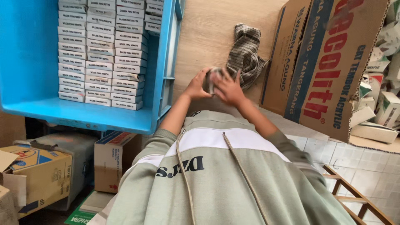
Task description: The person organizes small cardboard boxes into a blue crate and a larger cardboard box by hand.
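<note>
At twelve o'clock on the wooden worktop [204, 33], left hand [196, 86] and right hand [228, 89] close their fingers around a small grey roll [211, 79]; it looks light and stiff, best held by its rim.

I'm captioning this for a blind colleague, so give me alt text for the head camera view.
Both hands, left hand and right hand, close around a small dark round object over a wooden table, beside a checked cloth. To the left, a blue crate holds stacked small white boxes; to the right stand flattened cardboard cartons.
</note>
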